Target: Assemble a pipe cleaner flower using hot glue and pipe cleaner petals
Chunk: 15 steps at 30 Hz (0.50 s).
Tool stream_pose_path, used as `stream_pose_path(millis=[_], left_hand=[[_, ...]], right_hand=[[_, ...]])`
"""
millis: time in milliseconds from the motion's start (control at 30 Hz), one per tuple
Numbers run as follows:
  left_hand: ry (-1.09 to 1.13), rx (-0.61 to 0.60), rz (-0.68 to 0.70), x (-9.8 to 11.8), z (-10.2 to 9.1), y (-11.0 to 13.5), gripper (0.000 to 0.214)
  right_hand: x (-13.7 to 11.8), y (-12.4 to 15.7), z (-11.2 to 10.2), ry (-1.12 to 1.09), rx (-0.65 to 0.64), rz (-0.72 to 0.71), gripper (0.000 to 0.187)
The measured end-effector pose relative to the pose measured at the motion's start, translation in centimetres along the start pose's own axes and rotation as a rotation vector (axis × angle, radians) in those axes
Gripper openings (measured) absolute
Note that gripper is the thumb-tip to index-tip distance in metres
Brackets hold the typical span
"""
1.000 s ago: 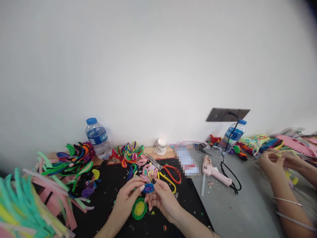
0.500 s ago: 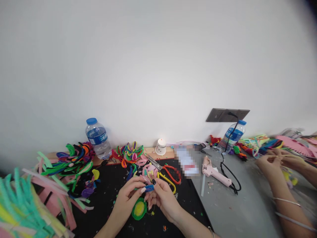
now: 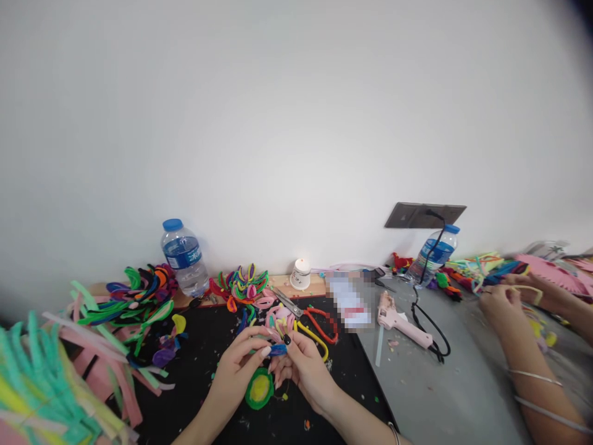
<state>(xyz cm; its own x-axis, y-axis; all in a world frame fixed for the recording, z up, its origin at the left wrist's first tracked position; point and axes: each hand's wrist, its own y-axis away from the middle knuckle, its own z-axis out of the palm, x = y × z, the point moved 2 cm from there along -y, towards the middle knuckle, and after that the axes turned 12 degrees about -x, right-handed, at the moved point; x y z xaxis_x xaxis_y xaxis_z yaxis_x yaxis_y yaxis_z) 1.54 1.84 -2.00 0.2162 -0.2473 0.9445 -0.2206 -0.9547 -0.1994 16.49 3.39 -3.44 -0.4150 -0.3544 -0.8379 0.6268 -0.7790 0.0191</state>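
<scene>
Left hand (image 3: 241,360) + right hand (image 3: 306,368) | pinched around blue piece (image 3: 278,350) | long axis running sideways

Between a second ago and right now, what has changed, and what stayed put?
The blue piece has tilted from showing its face to nearly edge-on; the left hand and right hand both keep hold of it. At the picture's right, a yellow strip now curves out beside the co-worker's hand. The scissors, green disc and glue gun stayed put.
</scene>
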Motion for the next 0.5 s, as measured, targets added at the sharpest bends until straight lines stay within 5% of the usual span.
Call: stream_pose_path(millis=[500], left_hand=[[0.146, -0.058, -0.058, 0.06, 0.69, 0.33, 0.025]], right_hand=[[-0.27, -0.10, -0.61, 0.147, 0.096, 0.028, 0.045]])
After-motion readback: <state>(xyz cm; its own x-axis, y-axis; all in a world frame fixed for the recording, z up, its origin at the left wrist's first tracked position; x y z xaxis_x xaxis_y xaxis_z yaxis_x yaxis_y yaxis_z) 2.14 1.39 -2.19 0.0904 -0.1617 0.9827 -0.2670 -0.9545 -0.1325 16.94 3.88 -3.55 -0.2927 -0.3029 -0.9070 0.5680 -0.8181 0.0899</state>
